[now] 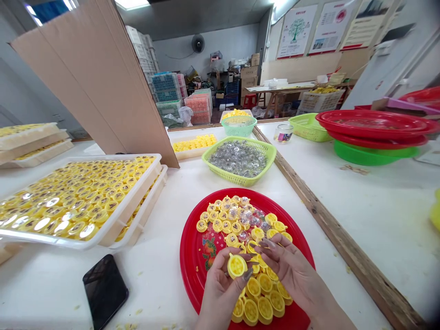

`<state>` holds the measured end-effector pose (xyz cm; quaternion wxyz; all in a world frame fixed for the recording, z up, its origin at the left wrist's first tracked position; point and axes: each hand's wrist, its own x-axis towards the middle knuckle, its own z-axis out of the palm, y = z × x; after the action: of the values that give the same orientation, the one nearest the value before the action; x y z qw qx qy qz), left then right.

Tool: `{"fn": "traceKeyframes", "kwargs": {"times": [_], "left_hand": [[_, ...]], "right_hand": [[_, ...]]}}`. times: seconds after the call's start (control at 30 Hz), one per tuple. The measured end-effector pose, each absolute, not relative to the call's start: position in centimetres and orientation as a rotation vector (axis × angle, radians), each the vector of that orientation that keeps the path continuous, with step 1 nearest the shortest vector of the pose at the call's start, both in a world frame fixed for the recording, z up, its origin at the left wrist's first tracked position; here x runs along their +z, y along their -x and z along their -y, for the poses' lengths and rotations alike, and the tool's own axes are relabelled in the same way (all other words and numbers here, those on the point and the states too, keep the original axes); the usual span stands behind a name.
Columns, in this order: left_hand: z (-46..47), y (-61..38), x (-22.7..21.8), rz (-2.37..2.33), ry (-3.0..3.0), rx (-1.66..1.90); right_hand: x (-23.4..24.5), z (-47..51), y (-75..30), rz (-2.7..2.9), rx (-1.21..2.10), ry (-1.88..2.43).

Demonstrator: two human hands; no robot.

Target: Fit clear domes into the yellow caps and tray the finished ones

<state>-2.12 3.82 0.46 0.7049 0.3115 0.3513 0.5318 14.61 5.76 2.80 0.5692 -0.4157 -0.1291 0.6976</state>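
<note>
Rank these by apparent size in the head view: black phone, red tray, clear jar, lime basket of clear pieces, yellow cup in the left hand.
1. Red tray
2. Lime basket
3. Black phone
Smallest, unranked: clear jar and yellow cup look alike, the cup being nearer.

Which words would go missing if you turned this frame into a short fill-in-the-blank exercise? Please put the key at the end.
1. A small round yellow plastic cup is held in the person's ____ hand.
2. Beneath it is a large round ____ plastic tray.
3. On the white tabletop, left of the tray, lies a flat, black, rectangular ____.
4. The tall brown panel standing on the left is made of ____.

Missing words: left; red; phone; cardboard.
</note>
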Motion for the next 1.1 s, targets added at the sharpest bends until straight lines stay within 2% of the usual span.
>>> {"fn": "traceKeyframes", "kwargs": {"times": [0.2,0.37,0.73,0.9,1.1], "left_hand": [[-4.0,2.2,0.3,-0.799,-0.701,1.178],[-4.7,2.8,0.2,-0.781,-0.781,1.131],[-4.3,2.1,0.4,-0.859,-0.858,1.009],[-3.9,1.2,0.2,-0.908,-0.865,1.022],[-3.8,1.2,0.1,-1.0,-0.834,1.146]], "right_hand": [[2.1,-5.8,-14.5,0.155,1.667,0.949],[2.7,-5.8,-14.7,0.363,1.628,1.014],[5.0,-6.4,-17.0,1.636,1.777,1.095],[5.4,-6.1,-15.0,1.927,1.256,1.219],[1.2,-3.8,-12.8,2.073,0.347,1.171]]}}
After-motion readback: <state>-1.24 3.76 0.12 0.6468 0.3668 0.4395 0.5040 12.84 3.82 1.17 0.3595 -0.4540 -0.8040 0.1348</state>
